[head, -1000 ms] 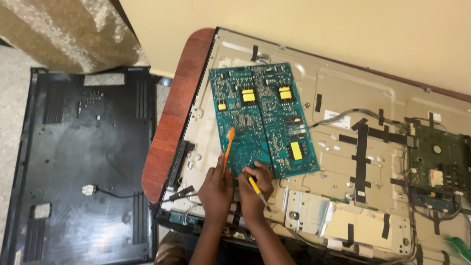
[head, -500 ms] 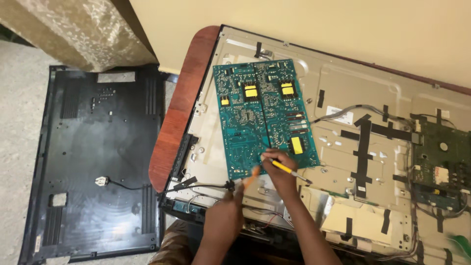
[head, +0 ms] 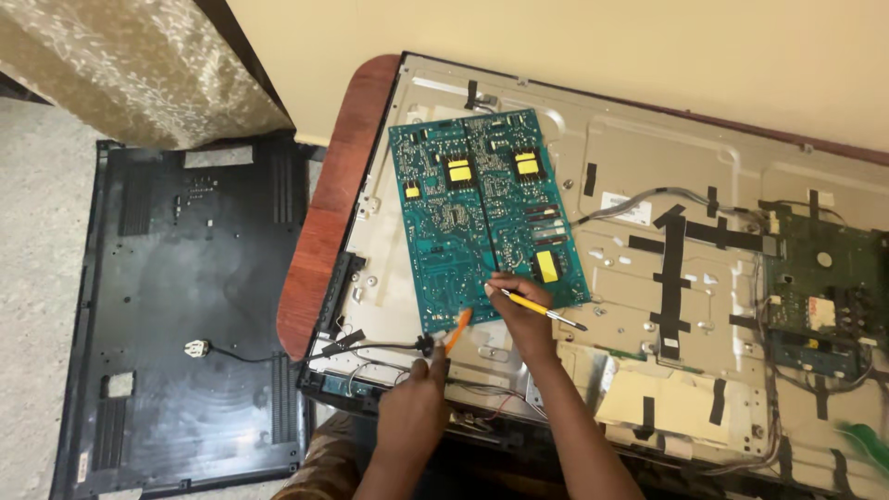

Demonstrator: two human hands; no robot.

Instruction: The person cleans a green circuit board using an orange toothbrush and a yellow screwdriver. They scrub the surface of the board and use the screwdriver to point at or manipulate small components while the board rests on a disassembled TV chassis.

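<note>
Head view: your right hand pinches a yellow screwdriver on the green circuit board, your left hand grips an orange tool, its tip hidden.

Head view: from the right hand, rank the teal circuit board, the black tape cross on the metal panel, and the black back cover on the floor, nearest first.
1. Teal circuit board: the right hand rests on its lower edge, holding a yellow screwdriver.
2. Black tape cross: to the hand's right, on the metal panel.
3. Black back cover: far left, on the floor.
</note>
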